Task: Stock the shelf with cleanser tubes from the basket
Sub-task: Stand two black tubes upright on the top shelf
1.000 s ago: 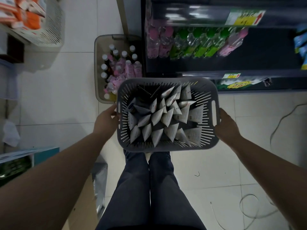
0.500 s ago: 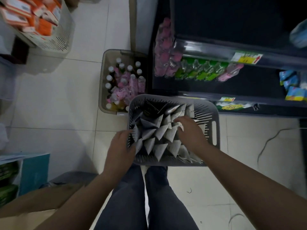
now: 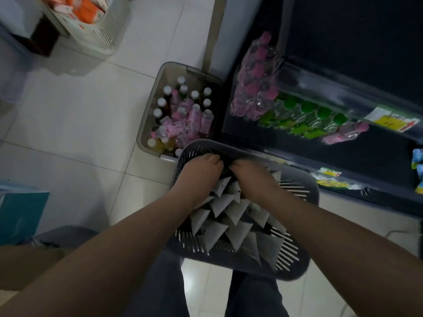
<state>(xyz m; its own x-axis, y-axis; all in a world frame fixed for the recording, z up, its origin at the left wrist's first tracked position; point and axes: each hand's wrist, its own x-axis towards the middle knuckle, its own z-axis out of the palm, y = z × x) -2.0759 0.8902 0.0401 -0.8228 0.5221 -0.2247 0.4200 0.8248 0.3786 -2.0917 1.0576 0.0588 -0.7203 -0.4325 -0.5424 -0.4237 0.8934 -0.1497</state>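
A grey slotted basket (image 3: 313, 191) sits on the floor in front of my legs, packed with several white cleanser tubes (image 3: 231, 210) standing with their crimped ends up. Both my hands are inside it at the far end. My left hand (image 3: 198, 176) has its fingers curled down among the tubes, the tips hidden. My right hand (image 3: 250, 178) is right beside it, blurred, fingers also bent down into the tubes. Whether either hand holds a tube is not visible. The dark shelf unit (image 3: 377, 156) stands just beyond the basket.
A brown bin (image 3: 158, 92) of pink and white-capped bottles stands left of the shelf, touching the basket's far corner. Pink bottles (image 3: 254, 88) and green bottles (image 3: 304, 115) lie on the shelf. A white basket (image 3: 100, 37) is far left, a teal box (image 3: 20, 213) near left.
My hands left the basket's side handles and went inside. Since half a second ago both slid to the far end and now meet there. The view has tilted and come closer.
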